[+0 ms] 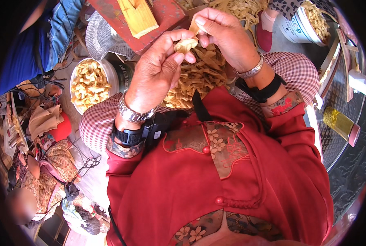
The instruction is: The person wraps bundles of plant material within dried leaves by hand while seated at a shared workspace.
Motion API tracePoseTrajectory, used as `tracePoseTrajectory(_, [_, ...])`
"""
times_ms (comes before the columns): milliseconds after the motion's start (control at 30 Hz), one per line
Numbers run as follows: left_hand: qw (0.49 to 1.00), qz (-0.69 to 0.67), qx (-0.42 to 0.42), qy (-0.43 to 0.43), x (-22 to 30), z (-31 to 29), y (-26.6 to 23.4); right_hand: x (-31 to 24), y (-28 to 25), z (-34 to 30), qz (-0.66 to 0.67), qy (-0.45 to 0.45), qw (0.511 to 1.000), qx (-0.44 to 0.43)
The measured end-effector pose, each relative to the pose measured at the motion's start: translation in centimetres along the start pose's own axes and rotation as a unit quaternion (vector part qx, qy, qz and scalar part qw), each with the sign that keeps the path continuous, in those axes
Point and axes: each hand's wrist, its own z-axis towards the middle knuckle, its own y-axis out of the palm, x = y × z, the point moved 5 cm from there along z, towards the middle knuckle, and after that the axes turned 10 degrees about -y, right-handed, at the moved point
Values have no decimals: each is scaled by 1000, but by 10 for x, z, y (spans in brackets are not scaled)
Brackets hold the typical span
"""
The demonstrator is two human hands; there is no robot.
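Between my fingers is a pale yellow knotted strip (186, 45) that looks like tofu skin. My left hand (160, 67) is closed around it, with thumb and fingers pinching the folded part. My right hand (224, 35), a little higher and to the right, pinches the strip's upper end between thumb and fingertips. Below both hands, between my knees, lies a heap of loose tan strips (201, 78). A white bucket (114, 76) by my left knee holds several similar knotted pieces (90, 84).
A red wooden bench (166, 20) with a yellow wood block (138, 18) stands ahead. At the far right is another filled white bucket (295, 28), beside a person's red shoe (264, 37). A bottle (340, 123) lies right. Another person's blue clothing (27, 53) shows left, above tangled cables (88, 162).
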Motion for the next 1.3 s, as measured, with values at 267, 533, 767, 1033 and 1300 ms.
tracePoseTrajectory(267, [997,46,61,33,1,-1,-3,-20,-2,3,39,-15,997,59])
tracePoseTrajectory(533, [966,180,154,105,4,-3,-13,-14,15,-2,128,18,990,-47])
tracePoseTrajectory(767, [942,254,171,136,5,-5,-13,2,33,-10,153,114,978,-81])
tracePoseTrajectory(1033, [957,217,152,116,6,-3,-11,1,39,-16,238,164,954,-77])
tracePoseTrajectory(1300, [962,202,144,114,6,-3,-12,0,28,-14,232,136,961,-67])
